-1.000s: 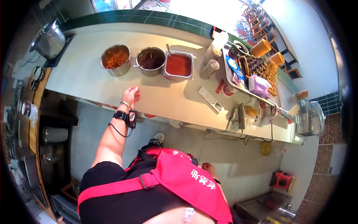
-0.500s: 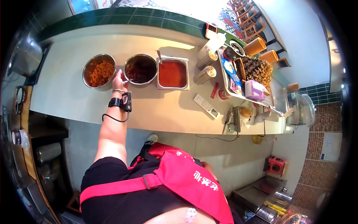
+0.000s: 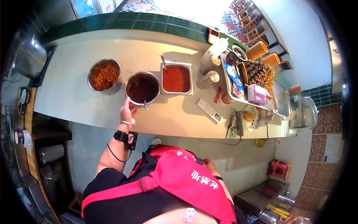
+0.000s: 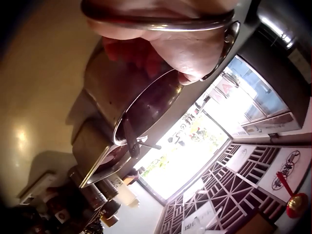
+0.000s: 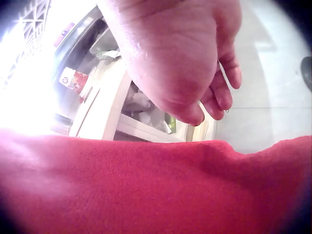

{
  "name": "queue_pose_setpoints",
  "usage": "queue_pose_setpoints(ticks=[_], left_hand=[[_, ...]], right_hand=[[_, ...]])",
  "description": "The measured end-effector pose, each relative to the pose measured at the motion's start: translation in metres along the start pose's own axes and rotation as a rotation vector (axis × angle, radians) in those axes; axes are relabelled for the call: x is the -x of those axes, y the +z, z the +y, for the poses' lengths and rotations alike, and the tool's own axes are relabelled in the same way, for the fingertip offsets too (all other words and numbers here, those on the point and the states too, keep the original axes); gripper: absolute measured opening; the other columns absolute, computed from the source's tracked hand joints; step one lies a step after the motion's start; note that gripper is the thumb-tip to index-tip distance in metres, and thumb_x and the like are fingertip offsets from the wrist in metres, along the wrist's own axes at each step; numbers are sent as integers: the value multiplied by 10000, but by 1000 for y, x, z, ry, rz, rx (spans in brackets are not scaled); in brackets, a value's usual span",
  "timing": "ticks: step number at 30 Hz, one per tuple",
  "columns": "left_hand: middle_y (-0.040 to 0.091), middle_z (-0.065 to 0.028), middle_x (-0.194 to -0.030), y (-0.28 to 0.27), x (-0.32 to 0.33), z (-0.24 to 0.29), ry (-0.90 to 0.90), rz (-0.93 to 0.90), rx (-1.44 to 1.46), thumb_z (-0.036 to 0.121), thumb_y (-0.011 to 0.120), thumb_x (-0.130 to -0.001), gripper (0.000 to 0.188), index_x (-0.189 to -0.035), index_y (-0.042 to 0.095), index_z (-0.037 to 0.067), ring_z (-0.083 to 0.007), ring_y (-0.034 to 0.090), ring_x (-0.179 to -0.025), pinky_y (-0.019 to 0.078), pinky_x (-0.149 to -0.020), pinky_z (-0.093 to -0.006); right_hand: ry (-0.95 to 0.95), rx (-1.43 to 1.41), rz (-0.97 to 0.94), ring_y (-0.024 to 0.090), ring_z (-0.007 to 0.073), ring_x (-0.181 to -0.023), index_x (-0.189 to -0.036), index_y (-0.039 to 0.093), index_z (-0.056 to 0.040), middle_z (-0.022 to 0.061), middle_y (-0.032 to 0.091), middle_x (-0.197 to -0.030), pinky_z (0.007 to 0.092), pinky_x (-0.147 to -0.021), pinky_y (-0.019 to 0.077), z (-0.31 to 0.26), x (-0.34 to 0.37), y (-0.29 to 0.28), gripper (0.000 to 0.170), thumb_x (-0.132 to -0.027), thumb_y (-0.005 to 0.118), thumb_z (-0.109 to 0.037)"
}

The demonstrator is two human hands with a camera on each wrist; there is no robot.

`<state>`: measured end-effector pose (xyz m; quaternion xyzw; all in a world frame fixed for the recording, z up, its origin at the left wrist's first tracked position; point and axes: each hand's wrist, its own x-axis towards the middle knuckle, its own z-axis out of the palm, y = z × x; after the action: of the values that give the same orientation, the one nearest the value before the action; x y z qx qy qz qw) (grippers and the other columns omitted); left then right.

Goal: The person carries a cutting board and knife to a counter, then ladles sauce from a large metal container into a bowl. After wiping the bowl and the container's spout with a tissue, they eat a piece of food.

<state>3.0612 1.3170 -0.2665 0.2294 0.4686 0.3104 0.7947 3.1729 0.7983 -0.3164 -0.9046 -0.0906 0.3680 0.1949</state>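
My left hand (image 3: 128,111) grips the near rim of a round steel pot (image 3: 143,74) of dark sauce. In the left wrist view the thumb lies over the rim and the other fingers are against the outer wall (image 4: 105,85). A spoon handle (image 3: 145,106) sticks out over the pot's near edge. Left of it stands another steel pot (image 3: 113,88) with orange, crumbly food (image 3: 105,79). To the right is a rectangular steel pan (image 3: 191,80) of red sauce with a spoon in it. My right hand (image 5: 180,58) hangs loosely by the red apron (image 5: 146,185), holding nothing.
A white remote (image 3: 209,111) lies on the counter (image 3: 67,86), right of the pan. Two tall containers (image 3: 209,80) stand behind it. Farther right, a tray (image 3: 238,98) carries skewers (image 3: 261,72) and a tissue box (image 3: 257,94). Cables hang at the counter's front edge.
My left hand has reached forward over the counter and taken hold of the dark-sauce pot. The pot has shifted toward me, out of line with its neighbours. My right hand stays low.
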Motion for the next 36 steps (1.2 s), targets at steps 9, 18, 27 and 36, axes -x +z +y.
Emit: queue_pose_setpoints(ticks=[9,18,27,36], left_hand=[[592,22,-711,-13,14,-14,189,44,-283,249,668,-813,170,-775,607,95,-71,528,-651,415,-572,-220],[534,-3,-644,-9,4,-16,206,59,-188,138,653,-761,86,-721,602,81,-135,524,-590,524,-500,-311],[589,-85,-858,-53,33,-11,407,-157,-619,123,588,-820,136,-891,604,8,-179,572,-773,561,-721,-413],[621,-121,-993,80,189,-105,-57,-503,-245,114,522,-875,209,-1033,537,-22,-231,615,-887,548,-789,-421]], right_hand=[[-9,37,-6,637,321,-848,-953,680,-94,174,662,-887,379,-761,501,13,-21,9,313,-764,601,-330],[-34,61,61,636,319,-827,-916,691,-109,165,660,-871,374,-732,503,33,-17,13,266,-771,595,-310],[-32,57,49,603,368,-731,-827,662,-85,187,631,-806,436,-657,466,86,1,-5,241,-775,513,-267],[98,-144,211,618,316,-880,-975,664,-92,142,662,-932,388,-784,476,225,45,-75,270,-783,538,-232]])
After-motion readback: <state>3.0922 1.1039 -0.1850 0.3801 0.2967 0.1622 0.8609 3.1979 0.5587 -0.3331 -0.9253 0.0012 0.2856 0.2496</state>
